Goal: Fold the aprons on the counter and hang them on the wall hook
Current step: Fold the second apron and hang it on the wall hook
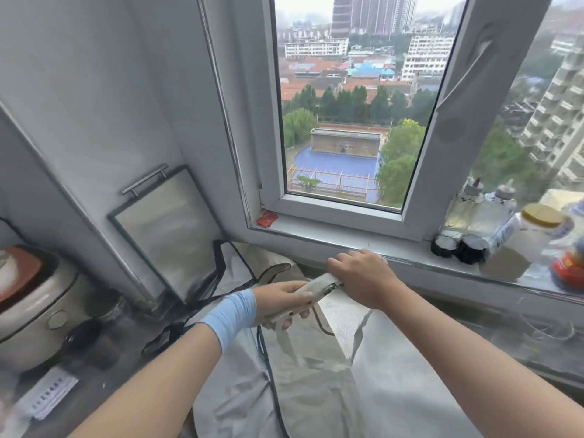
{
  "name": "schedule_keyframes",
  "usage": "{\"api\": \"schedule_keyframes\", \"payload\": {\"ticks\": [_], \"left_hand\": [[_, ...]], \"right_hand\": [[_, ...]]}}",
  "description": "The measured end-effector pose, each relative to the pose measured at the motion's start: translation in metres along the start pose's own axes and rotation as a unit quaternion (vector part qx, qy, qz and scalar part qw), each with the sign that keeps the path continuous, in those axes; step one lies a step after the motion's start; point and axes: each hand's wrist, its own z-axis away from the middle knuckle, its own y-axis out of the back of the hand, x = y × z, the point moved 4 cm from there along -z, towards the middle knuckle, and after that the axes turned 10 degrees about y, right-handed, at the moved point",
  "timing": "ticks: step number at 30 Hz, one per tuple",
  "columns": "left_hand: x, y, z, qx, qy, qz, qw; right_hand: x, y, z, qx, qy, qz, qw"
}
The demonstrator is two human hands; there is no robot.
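A pale grey apron [316,384] with dark piping lies spread on the counter under my arms. Its upper part is bunched into a narrow roll [319,287] held a little above the counter. My left hand [284,303], with a blue band on the wrist, grips the near end of that roll. My right hand [360,279] grips the far end, close to the window sill. A second apron part with black straps [234,273] lies behind, toward the mirror. No wall hook is in view.
A framed mirror [164,229] leans against the left wall. A rice cooker [34,305] and dark jars [94,336] stand at the left. Bottles and jars [505,235] crowd the window sill [347,238] at the right. The window sash [458,105] stands open.
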Motion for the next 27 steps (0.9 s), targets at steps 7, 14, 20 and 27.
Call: {"api": "schedule_keyframes", "payload": {"ticks": [7,14,20,27], "left_hand": [[0.012,-0.007,0.031,0.062,-0.009,0.095,0.994],[0.028,-0.011,0.061,0.054,-0.06,0.142,0.986],[0.026,-0.004,0.072,0.12,-0.093,0.224,0.963],[0.026,0.018,0.085,0.218,-0.086,0.188,0.954]], "right_hand": [[-0.007,0.029,-0.004,0.152,-0.021,0.011,0.988],[-0.022,0.053,-0.012,0.203,-0.032,-0.057,0.977],[-0.037,0.085,-0.031,0.142,-0.114,-0.251,0.951],[-0.058,0.094,-0.062,0.13,-0.217,-0.544,0.8]]}}
